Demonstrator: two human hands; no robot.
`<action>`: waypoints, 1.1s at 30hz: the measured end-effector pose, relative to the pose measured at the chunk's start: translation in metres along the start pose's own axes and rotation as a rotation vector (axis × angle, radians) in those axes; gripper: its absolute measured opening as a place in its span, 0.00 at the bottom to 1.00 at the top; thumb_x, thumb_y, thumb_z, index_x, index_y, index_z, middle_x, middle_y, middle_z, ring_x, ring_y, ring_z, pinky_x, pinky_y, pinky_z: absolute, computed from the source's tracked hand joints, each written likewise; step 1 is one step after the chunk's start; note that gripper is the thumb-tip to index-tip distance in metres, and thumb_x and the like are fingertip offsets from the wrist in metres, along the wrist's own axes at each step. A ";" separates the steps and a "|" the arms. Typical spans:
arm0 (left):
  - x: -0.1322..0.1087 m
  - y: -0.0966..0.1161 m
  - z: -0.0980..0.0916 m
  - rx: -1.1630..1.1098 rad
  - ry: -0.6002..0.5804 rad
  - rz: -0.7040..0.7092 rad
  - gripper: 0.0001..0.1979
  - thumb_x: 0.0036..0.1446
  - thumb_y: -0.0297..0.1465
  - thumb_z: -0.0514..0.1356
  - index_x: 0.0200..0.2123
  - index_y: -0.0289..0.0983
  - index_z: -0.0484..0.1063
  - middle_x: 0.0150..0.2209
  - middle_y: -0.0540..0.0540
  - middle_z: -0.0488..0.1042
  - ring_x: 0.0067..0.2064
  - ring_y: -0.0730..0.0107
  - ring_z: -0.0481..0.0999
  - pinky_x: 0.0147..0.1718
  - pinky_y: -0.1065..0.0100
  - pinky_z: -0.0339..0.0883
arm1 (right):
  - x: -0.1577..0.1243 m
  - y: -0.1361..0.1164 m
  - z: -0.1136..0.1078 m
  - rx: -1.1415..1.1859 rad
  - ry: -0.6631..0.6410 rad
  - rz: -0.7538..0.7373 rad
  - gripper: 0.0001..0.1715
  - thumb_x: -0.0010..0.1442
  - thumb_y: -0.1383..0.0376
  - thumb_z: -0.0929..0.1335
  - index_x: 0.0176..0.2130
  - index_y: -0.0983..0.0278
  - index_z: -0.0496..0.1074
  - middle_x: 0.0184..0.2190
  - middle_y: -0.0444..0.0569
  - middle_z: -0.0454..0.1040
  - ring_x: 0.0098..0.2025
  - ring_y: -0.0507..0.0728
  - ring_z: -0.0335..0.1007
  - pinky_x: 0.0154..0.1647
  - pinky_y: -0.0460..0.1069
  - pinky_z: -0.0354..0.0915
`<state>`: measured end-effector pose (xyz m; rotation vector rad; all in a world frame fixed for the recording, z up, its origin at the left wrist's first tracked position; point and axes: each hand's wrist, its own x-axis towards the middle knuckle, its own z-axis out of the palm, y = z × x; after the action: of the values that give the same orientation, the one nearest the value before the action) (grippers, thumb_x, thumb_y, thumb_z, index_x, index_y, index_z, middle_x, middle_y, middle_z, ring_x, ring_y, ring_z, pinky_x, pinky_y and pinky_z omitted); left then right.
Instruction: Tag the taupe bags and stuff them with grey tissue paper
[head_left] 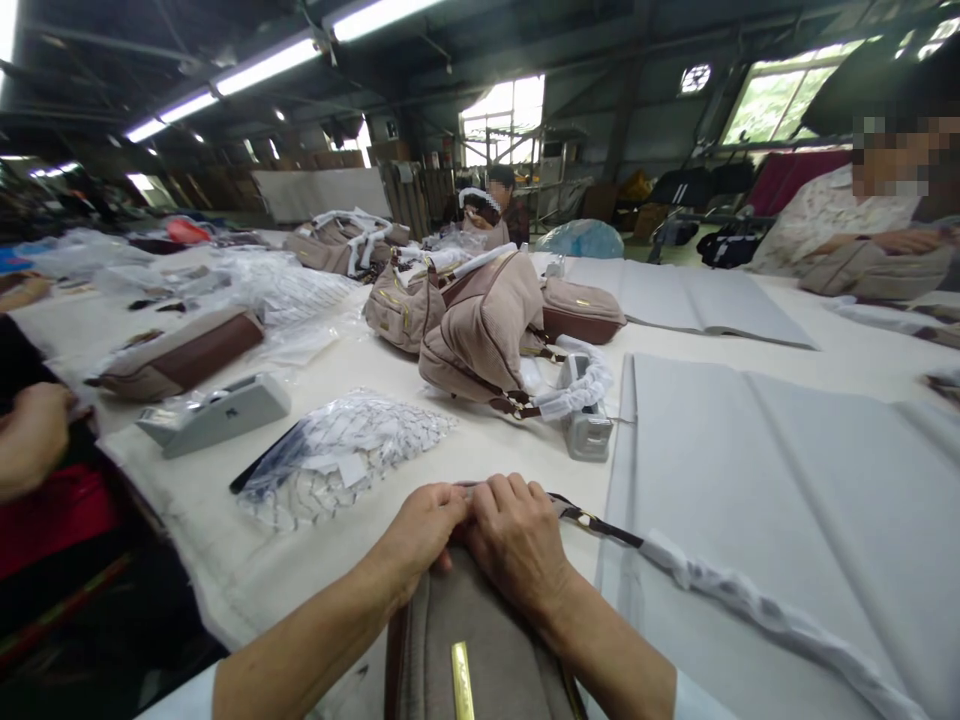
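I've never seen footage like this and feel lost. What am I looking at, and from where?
There's no machine: one head-worn camera looks forward and down while its wearer works barehanded. The left hand and right hand grip the far end of a taupe fabric bag. A white-wrapped strap extends right. On the white table lie a clear plastic bag of white pieces, a grey wedge-shaped object, pale grey sheets and more taupe fabric bags. At the left edge is a co-worker's hand.

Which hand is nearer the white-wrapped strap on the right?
Right. The right hand is at the handbag's far end, left of the wrapped strap; the left hand is at that end too, but further left, beyond the right hand.
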<state>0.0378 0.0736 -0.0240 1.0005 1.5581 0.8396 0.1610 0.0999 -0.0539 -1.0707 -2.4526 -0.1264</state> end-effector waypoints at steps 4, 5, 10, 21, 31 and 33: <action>-0.002 0.001 0.003 0.000 0.015 -0.013 0.11 0.48 0.37 0.52 0.23 0.36 0.62 0.20 0.53 0.60 0.22 0.76 0.61 0.15 0.77 0.53 | 0.001 0.000 0.008 -0.023 0.042 -0.071 0.05 0.57 0.65 0.67 0.30 0.63 0.66 0.28 0.47 0.68 0.30 0.59 0.62 0.31 0.53 0.53; -0.002 0.000 0.003 0.013 0.036 -0.009 0.10 0.48 0.37 0.51 0.23 0.36 0.62 0.21 0.53 0.61 0.23 0.75 0.62 0.16 0.76 0.54 | 0.001 0.000 0.009 -0.023 0.036 -0.072 0.05 0.57 0.66 0.66 0.30 0.63 0.66 0.28 0.48 0.68 0.30 0.59 0.62 0.31 0.53 0.53; -0.001 -0.007 0.006 0.161 0.128 0.048 0.07 0.52 0.33 0.48 0.27 0.38 0.60 0.22 0.54 0.62 0.19 0.74 0.64 0.16 0.72 0.59 | -0.001 -0.002 0.008 -0.014 -0.095 -0.049 0.05 0.60 0.71 0.63 0.33 0.65 0.69 0.28 0.50 0.71 0.32 0.60 0.67 0.31 0.53 0.60; -0.005 -0.002 0.012 0.532 0.156 0.148 0.13 0.57 0.33 0.41 0.25 0.39 0.60 0.28 0.49 0.66 0.20 0.73 0.67 0.15 0.72 0.60 | 0.003 -0.006 0.002 0.074 -0.335 0.114 0.24 0.60 0.75 0.59 0.56 0.79 0.62 0.37 0.62 0.76 0.38 0.63 0.73 0.33 0.54 0.70; 0.007 -0.003 -0.010 0.617 0.081 0.195 0.18 0.57 0.42 0.48 0.26 0.38 0.69 0.22 0.51 0.68 0.22 0.67 0.71 0.22 0.69 0.63 | -0.092 0.035 -0.026 0.588 -0.347 0.448 0.31 0.63 0.56 0.57 0.59 0.70 0.60 0.57 0.58 0.65 0.57 0.62 0.62 0.58 0.58 0.58; 0.011 -0.001 -0.006 0.657 0.089 0.296 0.14 0.54 0.40 0.53 0.27 0.38 0.72 0.27 0.48 0.73 0.32 0.63 0.74 0.34 0.67 0.66 | -0.113 0.035 -0.020 0.709 -0.453 0.559 0.33 0.61 0.52 0.57 0.58 0.69 0.63 0.55 0.58 0.67 0.52 0.62 0.68 0.55 0.56 0.62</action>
<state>0.0302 0.0834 -0.0284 1.7157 1.8362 0.5721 0.2604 0.0424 -0.0893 -1.4678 -2.1268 1.1723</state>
